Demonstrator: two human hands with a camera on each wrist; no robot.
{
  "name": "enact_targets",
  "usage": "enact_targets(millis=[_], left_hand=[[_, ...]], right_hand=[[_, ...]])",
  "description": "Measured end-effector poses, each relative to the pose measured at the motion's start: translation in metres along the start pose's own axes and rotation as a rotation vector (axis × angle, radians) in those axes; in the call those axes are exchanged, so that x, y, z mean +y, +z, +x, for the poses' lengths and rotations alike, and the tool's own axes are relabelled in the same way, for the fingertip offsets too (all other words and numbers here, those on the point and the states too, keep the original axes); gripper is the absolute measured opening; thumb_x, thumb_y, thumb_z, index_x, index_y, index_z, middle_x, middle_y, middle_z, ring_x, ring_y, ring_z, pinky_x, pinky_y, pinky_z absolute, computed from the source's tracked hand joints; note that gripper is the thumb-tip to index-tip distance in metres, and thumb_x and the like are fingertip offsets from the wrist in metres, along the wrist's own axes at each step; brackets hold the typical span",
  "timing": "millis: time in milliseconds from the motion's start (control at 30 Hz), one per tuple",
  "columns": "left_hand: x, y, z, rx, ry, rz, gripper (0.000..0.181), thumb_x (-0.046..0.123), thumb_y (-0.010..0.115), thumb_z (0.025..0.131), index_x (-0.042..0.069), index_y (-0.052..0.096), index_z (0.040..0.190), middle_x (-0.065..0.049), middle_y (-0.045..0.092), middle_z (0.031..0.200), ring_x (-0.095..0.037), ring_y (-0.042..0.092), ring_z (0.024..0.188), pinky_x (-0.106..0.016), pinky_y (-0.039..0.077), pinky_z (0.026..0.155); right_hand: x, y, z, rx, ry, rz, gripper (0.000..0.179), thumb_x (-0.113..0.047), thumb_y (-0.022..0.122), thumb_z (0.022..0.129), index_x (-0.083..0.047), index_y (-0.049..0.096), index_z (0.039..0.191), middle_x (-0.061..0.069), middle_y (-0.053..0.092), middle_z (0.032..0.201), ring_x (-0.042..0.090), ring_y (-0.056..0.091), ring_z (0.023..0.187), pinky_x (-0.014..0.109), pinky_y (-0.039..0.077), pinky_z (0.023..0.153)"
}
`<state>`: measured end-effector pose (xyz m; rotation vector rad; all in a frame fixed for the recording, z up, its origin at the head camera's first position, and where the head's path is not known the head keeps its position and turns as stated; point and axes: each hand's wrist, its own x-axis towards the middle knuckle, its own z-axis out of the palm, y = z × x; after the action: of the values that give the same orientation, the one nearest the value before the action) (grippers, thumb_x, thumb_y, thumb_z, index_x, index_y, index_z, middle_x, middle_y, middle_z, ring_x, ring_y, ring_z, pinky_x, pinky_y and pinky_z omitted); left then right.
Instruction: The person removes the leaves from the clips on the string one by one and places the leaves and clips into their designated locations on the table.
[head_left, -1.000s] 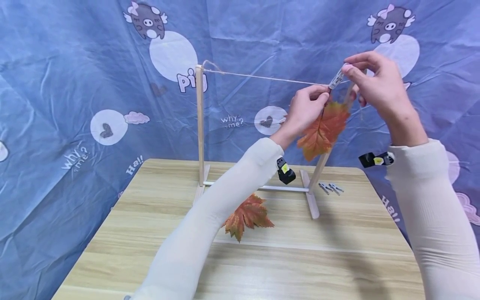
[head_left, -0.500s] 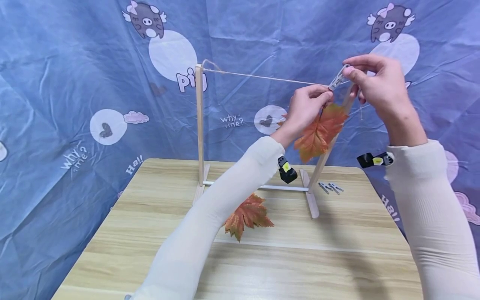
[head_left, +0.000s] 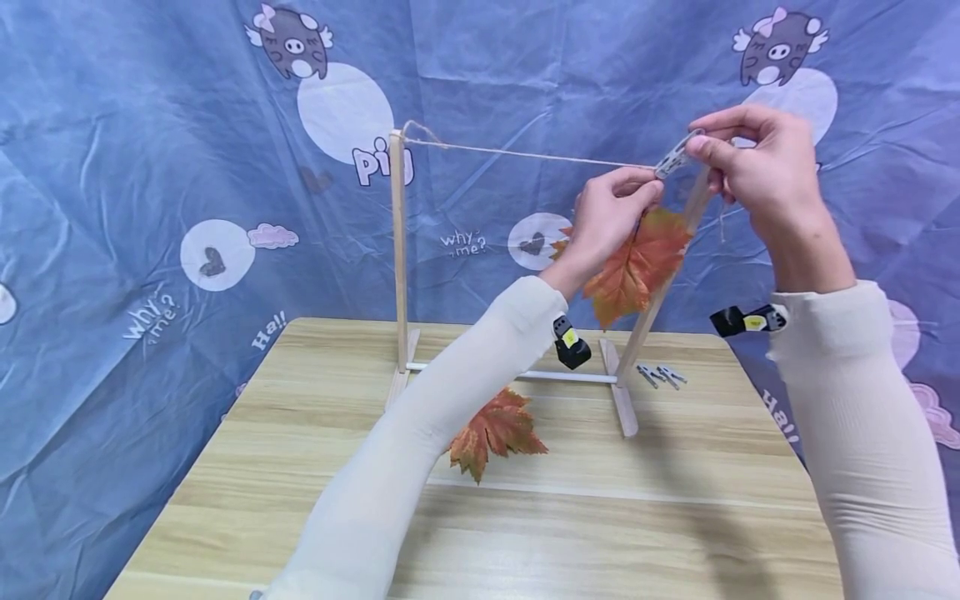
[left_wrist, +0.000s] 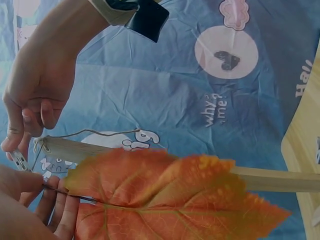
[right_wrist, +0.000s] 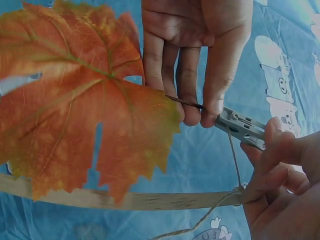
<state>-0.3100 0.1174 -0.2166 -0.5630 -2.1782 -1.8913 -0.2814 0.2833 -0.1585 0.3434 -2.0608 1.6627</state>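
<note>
My left hand (head_left: 611, 212) pinches the dark stem of an orange-red artificial maple leaf (head_left: 633, 271), right at the string (head_left: 525, 155). From those fingers the leaf hangs below, spread wide in the right wrist view. Between thumb and fingers, my right hand (head_left: 772, 171) pinches the tail end of a grey metal clothespin (right_wrist: 242, 127). The tip of this clothespin meets the left fingertips beside the stem and string. Whether it bites on both is hidden by the fingertips. A second maple leaf (head_left: 502, 433) lies on the table, partly behind the left sleeve.
The string runs between two wooden posts (head_left: 400, 250) of a stand, joined low down by a white rod (head_left: 570, 377). Several clothespins (head_left: 662, 377) lie on the wooden table (head_left: 675, 533) by the right foot. A blue printed cloth (head_left: 225, 167) hangs behind.
The held leaf has shifted slightly left and down. The clothespin has tilted flatter, its tip staying at the left fingertips. Both hands keep their hold.
</note>
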Motion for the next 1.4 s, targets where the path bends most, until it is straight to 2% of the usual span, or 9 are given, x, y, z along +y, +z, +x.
enact_targets(millis=[167,333,667,800,1133,1267,1400], left_hand=[[0.0,-0.003,-0.002,0.005,0.01,-0.038,0.016,0.022,0.073,0.104,0.015,0.081,0.115,0.003,0.081,0.094,0.001,0.073,0.08,-0.008,0.054,0.068],[-0.001,-0.004,-0.002,0.002,0.013,-0.077,0.016,0.019,0.074,0.103,0.012,0.082,0.114,0.001,0.082,0.098,-0.002,0.074,0.081,-0.01,0.058,0.071],[-0.002,-0.008,-0.005,0.008,0.025,-0.123,0.018,0.015,0.076,0.1,0.011,0.081,0.117,-0.001,0.082,0.102,-0.005,0.076,0.083,-0.014,0.063,0.075],[-0.002,-0.012,-0.006,0.007,0.011,-0.161,0.017,0.013,0.076,0.1,0.009,0.081,0.116,-0.002,0.082,0.103,-0.011,0.078,0.086,-0.016,0.063,0.075],[-0.003,-0.026,-0.009,-0.026,-0.01,-0.281,0.017,0.007,0.074,0.1,0.001,0.078,0.115,-0.011,0.081,0.109,-0.019,0.079,0.089,-0.02,0.065,0.077],[-0.006,-0.032,-0.009,-0.021,-0.008,-0.319,0.017,0.005,0.075,0.099,-0.002,0.077,0.114,-0.016,0.08,0.112,-0.018,0.078,0.087,-0.021,0.066,0.077],[-0.011,-0.039,-0.011,-0.002,-0.004,-0.313,0.016,0.005,0.075,0.099,-0.002,0.078,0.113,-0.016,0.08,0.109,-0.017,0.077,0.084,-0.021,0.065,0.075]], right_hand=[[-0.002,0.003,0.001,0.038,-0.039,0.128,0.009,0.001,0.081,0.091,-0.003,0.082,0.099,-0.001,0.073,0.072,0.009,0.048,0.04,0.017,0.037,0.035],[-0.003,0.004,0.001,0.082,-0.066,0.218,0.009,0.005,0.082,0.088,0.001,0.082,0.097,0.002,0.074,0.071,0.009,0.046,0.038,0.017,0.035,0.035],[-0.004,0.006,0.0,0.136,-0.079,0.261,0.011,0.005,0.084,0.086,0.002,0.082,0.097,0.003,0.073,0.073,0.009,0.045,0.037,0.016,0.034,0.034],[-0.003,0.007,0.0,0.149,-0.084,0.292,0.015,0.007,0.083,0.086,0.002,0.081,0.101,0.003,0.073,0.073,0.009,0.045,0.035,0.017,0.035,0.032],[0.001,0.012,-0.01,0.119,-0.145,0.265,0.03,-0.003,0.086,0.088,-0.001,0.079,0.118,0.005,0.07,0.099,0.009,0.052,0.038,0.015,0.041,0.036],[0.003,0.013,-0.013,0.116,-0.135,0.321,0.034,0.0,0.086,0.087,-0.001,0.078,0.12,0.007,0.066,0.099,0.011,0.054,0.038,0.016,0.041,0.035],[0.006,0.013,-0.017,0.114,-0.129,0.358,0.035,0.003,0.086,0.085,0.001,0.076,0.118,0.008,0.068,0.095,0.012,0.055,0.037,0.017,0.04,0.034]])
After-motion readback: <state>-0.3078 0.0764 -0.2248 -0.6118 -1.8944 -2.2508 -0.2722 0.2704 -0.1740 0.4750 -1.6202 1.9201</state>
